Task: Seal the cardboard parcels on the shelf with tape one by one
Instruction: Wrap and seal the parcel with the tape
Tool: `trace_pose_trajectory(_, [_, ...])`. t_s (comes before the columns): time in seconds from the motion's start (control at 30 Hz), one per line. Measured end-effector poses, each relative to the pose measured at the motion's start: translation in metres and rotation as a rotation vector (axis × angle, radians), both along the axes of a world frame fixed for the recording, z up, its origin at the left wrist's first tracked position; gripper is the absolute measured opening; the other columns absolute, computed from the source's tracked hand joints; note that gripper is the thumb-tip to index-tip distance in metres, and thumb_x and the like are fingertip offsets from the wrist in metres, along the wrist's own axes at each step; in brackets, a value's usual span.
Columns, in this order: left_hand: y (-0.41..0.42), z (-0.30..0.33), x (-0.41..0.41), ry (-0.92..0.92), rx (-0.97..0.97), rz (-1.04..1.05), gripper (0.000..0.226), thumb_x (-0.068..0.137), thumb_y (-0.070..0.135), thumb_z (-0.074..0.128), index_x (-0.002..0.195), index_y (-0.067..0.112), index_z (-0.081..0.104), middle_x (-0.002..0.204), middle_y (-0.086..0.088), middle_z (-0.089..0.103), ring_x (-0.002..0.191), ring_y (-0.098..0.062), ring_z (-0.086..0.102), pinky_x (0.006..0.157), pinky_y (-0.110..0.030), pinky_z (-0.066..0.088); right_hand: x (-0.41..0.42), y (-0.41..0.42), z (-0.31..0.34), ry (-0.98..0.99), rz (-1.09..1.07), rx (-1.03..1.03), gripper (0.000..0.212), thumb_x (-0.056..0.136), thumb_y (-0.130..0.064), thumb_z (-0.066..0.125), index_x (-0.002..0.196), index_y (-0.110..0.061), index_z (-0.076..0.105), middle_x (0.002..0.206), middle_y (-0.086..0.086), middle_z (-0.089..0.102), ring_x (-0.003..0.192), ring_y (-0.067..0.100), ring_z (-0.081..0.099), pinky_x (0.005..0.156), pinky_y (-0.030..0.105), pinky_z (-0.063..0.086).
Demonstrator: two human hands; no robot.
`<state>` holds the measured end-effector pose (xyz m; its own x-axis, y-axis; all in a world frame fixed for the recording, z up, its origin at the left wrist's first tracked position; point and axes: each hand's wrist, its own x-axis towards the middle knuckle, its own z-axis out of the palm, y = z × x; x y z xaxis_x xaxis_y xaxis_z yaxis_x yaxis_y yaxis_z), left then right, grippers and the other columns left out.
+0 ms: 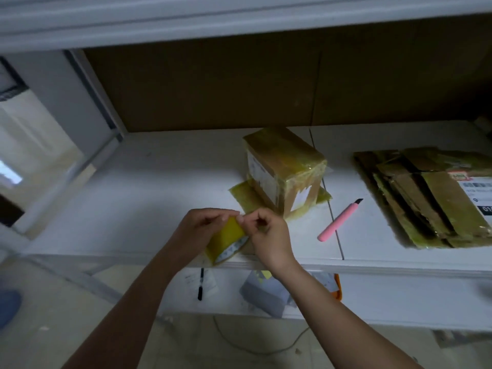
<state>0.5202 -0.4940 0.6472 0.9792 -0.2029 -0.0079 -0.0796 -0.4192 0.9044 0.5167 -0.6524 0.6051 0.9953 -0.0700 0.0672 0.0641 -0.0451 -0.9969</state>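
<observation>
My left hand (202, 225) grips the tape roll (226, 245) at the shelf (159, 182) edge, my right hand (269, 230) pinches its loose end. The small parcel (285, 169) looks wrapped already; the flat parcel (426, 195) probably waits.

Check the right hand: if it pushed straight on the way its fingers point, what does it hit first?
The right hand has its fingers aimed left at the tape roll, pinching at the tape's edge. Going straight on, it would likely press into the roll, then the left hand gripping it; depth is unclear.
</observation>
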Motion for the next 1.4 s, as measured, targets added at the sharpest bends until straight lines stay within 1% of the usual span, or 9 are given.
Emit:
trace_pose_trajectory(0.1, [0.021, -0.009, -0.005, 0.046, -0.150, 0.046, 0.056, 0.091, 0.022, 0.068, 0.140, 0.037, 0.046, 0.071, -0.005, 0.058, 0.081, -0.009, 0.061, 0.080, -0.024, 0.051, 0.007, 0.010, -0.002, 0.005, -0.085, -0.005, 0.022, 0.091, -0.009, 0.066, 0.071, -0.005, 0.059, 0.073, 0.008, 0.062, 0.069, 0.009, 0.055, 0.069, 0.022, 0.048])
trace_pose_trajectory(0.3, [0.063, -0.012, -0.003, 0.019, -0.089, 0.034, 0.054, 0.069, 0.031, 0.080, 0.111, 0.018, 0.048, 0.067, 0.002, 0.055, 0.064, -0.009, 0.055, 0.060, -0.024, 0.048, 0.018, 0.036, -0.008, 0.201, -0.030, 0.155, 0.027, 0.091, -0.033, 0.066, 0.072, -0.017, 0.055, 0.083, 0.013, 0.066, 0.088, 0.030, 0.066, 0.086, 0.046, 0.055])
trace_pose_trajectory(0.53, [0.082, 0.007, 0.011, -0.114, 0.081, 0.072, 0.025, 0.072, 0.031, 0.077, 0.088, 0.020, 0.062, 0.072, -0.023, 0.056, 0.066, -0.026, 0.056, 0.059, -0.037, 0.049, 0.035, 0.064, -0.009, 0.076, -0.090, -0.171, 0.028, 0.092, -0.018, 0.066, 0.068, -0.013, 0.052, 0.082, 0.012, 0.067, 0.081, 0.023, 0.065, 0.072, 0.027, 0.050])
trace_pose_trajectory(0.67, [0.104, 0.019, 0.027, -0.123, 0.377, 0.165, 0.025, 0.074, 0.040, 0.081, 0.083, 0.020, 0.069, 0.079, 0.000, 0.067, 0.076, -0.016, 0.062, 0.065, -0.032, 0.051, 0.046, 0.081, -0.009, 0.049, -0.115, -0.128, 0.030, 0.092, -0.010, 0.065, 0.067, -0.014, 0.049, 0.074, 0.009, 0.067, 0.076, 0.023, 0.068, 0.076, 0.040, 0.056])
trace_pose_trajectory(0.8, [0.109, 0.015, 0.045, -0.073, 0.742, 0.155, 0.035, 0.077, 0.048, 0.077, 0.086, 0.015, 0.067, 0.085, 0.004, 0.058, 0.082, -0.017, 0.057, 0.067, -0.026, 0.040, 0.054, 0.093, -0.013, -0.044, -0.110, -0.349, 0.032, 0.092, -0.013, 0.064, 0.067, -0.016, 0.045, 0.069, 0.001, 0.058, 0.064, 0.009, 0.054, 0.061, 0.019, 0.036])
trace_pose_trajectory(0.93, [0.104, 0.000, 0.055, -0.071, 0.760, 0.200, 0.034, 0.084, 0.050, 0.068, 0.092, 0.018, 0.073, 0.094, -0.001, 0.067, 0.092, -0.023, 0.064, 0.078, -0.032, 0.049, 0.054, 0.090, -0.027, -0.074, -0.104, -0.740, 0.024, 0.096, -0.024, 0.057, 0.077, -0.017, 0.044, 0.076, -0.004, 0.050, 0.066, 0.017, 0.049, 0.060, 0.029, 0.033])
trace_pose_trajectory(1.1, [0.100, -0.010, 0.062, -0.081, 0.691, 0.310, 0.041, 0.092, 0.050, 0.057, 0.118, 0.020, 0.069, 0.125, -0.001, 0.066, 0.110, -0.023, 0.060, 0.092, -0.035, 0.047, 0.053, 0.096, -0.042, -0.132, -0.194, -1.099, 0.028, 0.091, -0.037, 0.063, 0.098, -0.010, 0.063, 0.107, 0.008, 0.054, 0.104, 0.027, 0.048, 0.067, 0.034, 0.049])
trace_pose_trajectory(1.3, [0.100, -0.012, 0.066, -0.070, 0.687, 0.313, 0.041, 0.092, 0.048, 0.058, 0.122, 0.021, 0.066, 0.128, -0.003, 0.062, 0.112, -0.023, 0.057, 0.093, -0.036, 0.044, 0.050, 0.101, -0.042, -0.090, -0.278, -1.172, 0.041, 0.087, -0.043, 0.064, 0.111, -0.009, 0.059, 0.112, 0.009, 0.046, 0.102, 0.025, 0.040, 0.087, 0.033, 0.043])
trace_pose_trajectory(1.4, [0.097, -0.006, 0.065, -0.160, 0.899, 0.303, 0.049, 0.092, 0.052, 0.055, 0.129, 0.020, 0.061, 0.128, -0.008, 0.058, 0.115, -0.026, 0.054, 0.099, -0.040, 0.037, 0.048, 0.096, -0.022, -0.118, -0.254, -1.097, 0.064, 0.080, -0.027, 0.072, 0.134, -0.017, 0.039, 0.118, 0.010, 0.041, 0.104, 0.023, 0.039, 0.085, 0.031, 0.042])
